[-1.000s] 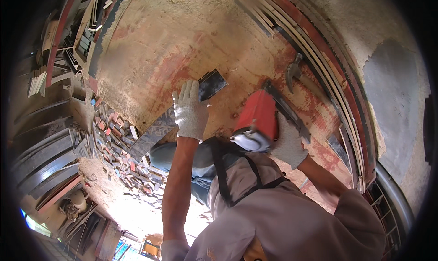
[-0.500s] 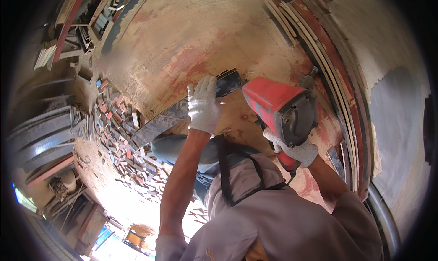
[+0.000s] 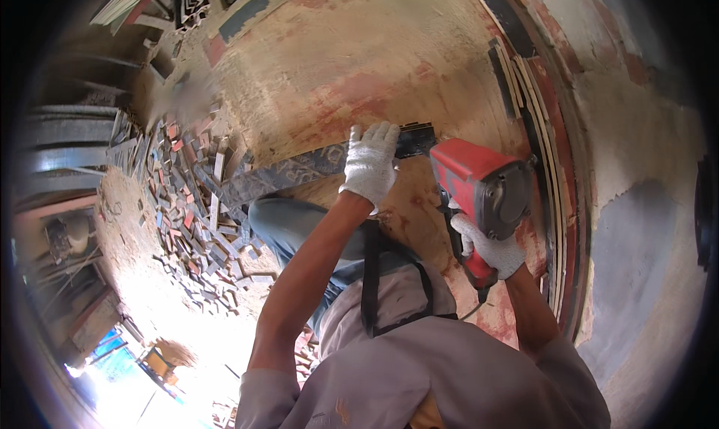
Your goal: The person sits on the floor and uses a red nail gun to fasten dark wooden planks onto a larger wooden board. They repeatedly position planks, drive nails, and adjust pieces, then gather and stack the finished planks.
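My left hand (image 3: pixel 370 161), in a white knit glove, presses down on a long dark patterned strip (image 3: pixel 299 173) that lies across a worn plywood board (image 3: pixel 359 62). The strip's far end sticks out just past my fingers. My right hand (image 3: pixel 490 248), also gloved, grips the handle of a red power nail gun (image 3: pixel 479 193). The gun's nose sits close to the strip's end, right beside my left hand. My bent knee in grey trousers (image 3: pixel 281 223) rests under the strip.
A heap of small cut wood offcuts (image 3: pixel 187 204) litters the floor at the left. Thin stacked strips (image 3: pixel 535 129) run along the board's right edge beside a curved red rim. Metal frames (image 3: pixel 64 140) stand at the far left. A plastered wall (image 3: pixel 636 167) is at the right.
The nail gun has swung from lying low on the board up to the strip's end. My left hand has slid along the strip and now presses it flat beside the gun.
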`<control>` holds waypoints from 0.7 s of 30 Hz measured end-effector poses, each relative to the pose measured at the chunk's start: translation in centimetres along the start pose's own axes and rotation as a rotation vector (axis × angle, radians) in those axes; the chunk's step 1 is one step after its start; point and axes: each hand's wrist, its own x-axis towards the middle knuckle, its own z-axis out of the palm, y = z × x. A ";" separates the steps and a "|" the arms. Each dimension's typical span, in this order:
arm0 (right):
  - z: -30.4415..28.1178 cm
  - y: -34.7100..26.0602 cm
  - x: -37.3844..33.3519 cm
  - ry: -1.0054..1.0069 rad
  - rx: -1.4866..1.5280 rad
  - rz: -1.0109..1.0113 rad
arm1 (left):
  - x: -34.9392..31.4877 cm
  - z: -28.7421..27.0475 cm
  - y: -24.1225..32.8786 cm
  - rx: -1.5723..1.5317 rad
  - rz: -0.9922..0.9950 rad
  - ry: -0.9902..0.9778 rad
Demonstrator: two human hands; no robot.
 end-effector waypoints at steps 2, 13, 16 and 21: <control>0.3 -0.5 -0.4 -0.008 -0.005 -0.009 | -0.4 -0.4 -0.8 -0.102 0.036 0.059; 5.7 -2.6 3.2 -0.225 -0.006 0.081 | -4.3 -1.6 -8.6 -0.316 0.087 0.320; 6.0 -3.4 2.0 -0.143 0.030 0.040 | -4.2 -2.1 -8.4 -0.311 0.108 0.312; 4.8 -3.3 1.7 -0.104 -0.067 0.053 | -4.1 -2.2 -8.1 -0.269 0.107 0.304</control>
